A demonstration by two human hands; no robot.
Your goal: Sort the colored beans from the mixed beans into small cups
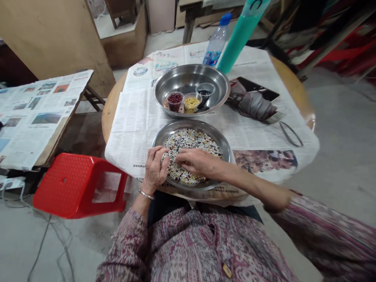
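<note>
Head view: you sit at a round wooden table (pixel 114 107) spread with newspaper (pixel 126 129); a red plastic stool (pixel 64 184) stands left of the steel tray (pixel 225 147). That shiny, shallow tray, near your edge, holds the mixed grains (pixel 192 140), small and speckled; being round, it has all axes alike, open face up. Beyond it sits a deeper steel bowl (pixel 182 78). Your left hand (pixel 155 167) curls at the tray's left side, thumb apart; your right hand (pixel 197 161) bunches its fingers over the grains. Whether either pinches any, you cannot tell.
</note>
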